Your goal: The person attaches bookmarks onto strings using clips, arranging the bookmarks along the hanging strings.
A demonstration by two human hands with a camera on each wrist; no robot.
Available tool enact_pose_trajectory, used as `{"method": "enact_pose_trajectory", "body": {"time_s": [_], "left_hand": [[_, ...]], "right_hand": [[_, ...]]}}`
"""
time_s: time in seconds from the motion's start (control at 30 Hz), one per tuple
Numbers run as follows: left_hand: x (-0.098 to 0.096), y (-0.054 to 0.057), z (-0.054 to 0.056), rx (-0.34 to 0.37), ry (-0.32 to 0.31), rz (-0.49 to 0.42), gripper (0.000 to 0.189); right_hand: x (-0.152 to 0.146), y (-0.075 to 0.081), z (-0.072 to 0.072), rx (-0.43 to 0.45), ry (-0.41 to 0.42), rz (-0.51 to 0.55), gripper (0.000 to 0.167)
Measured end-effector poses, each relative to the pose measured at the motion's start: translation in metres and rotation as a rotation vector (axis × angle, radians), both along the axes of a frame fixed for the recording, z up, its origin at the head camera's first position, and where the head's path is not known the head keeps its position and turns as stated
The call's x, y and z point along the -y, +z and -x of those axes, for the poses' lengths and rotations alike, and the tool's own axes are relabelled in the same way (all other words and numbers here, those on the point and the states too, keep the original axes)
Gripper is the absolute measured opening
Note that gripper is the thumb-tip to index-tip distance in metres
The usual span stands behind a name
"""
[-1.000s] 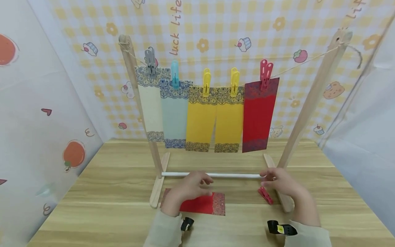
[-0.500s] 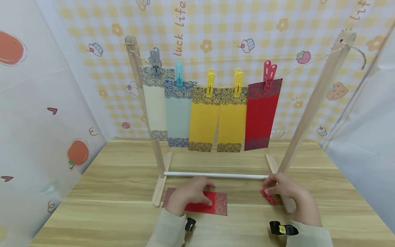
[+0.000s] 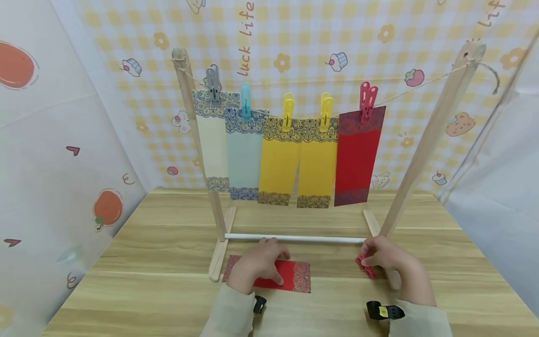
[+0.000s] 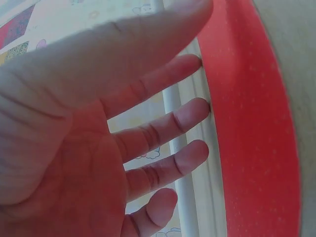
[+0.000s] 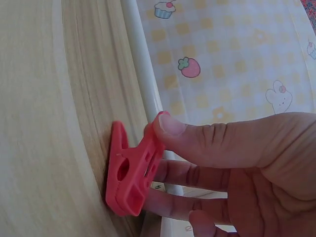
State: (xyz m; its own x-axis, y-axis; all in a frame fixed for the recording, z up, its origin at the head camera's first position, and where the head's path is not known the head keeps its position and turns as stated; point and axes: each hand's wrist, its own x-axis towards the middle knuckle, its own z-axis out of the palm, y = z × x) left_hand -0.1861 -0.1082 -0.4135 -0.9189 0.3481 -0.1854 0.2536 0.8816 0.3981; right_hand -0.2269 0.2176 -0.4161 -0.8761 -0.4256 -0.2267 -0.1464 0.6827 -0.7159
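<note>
My left hand [image 3: 258, 266] is over a red card [image 3: 301, 276] with patterned ends, lying flat on the table. In the left wrist view its fingers reach to the long edge of that card [image 4: 259, 123], spread and only slightly bent, with the thumb above the card. On the right, my right hand [image 3: 393, 258] pinches a red clothespin [image 5: 126, 185] by one handle, thumb in front and fingers behind. The clothespin is low at the tabletop, beside the stand's right foot; whether it touches the wood I cannot tell.
A wooden stand with left post [image 3: 191, 112], right post [image 3: 429, 140] and white crossbar [image 3: 294, 238] stands behind the hands. From its string [image 3: 414, 89] hang several cards, including a red card [image 3: 358, 159], held by grey, blue, yellow and red clothespins.
My right hand has come down onto the red clothespin and pinched it. My left hand has lowered toward the red card. The head view has shifted slightly.
</note>
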Motion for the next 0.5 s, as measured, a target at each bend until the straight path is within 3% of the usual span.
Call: {"method": "enact_pose_trajectory", "body": {"time_s": [0.23,0.5], "left_hand": [[-0.0004,-0.0014,-0.0003,0.022,-0.008,0.042,0.064],[-0.0016,-0.0045,0.001,0.045,-0.004,0.045,0.064]], "right_hand": [[0.0013,-0.0013,0.0003,0.002,0.018,0.009,0.008],[0.002,-0.001,-0.0006,0.008,0.002,0.011,0.008]]}}
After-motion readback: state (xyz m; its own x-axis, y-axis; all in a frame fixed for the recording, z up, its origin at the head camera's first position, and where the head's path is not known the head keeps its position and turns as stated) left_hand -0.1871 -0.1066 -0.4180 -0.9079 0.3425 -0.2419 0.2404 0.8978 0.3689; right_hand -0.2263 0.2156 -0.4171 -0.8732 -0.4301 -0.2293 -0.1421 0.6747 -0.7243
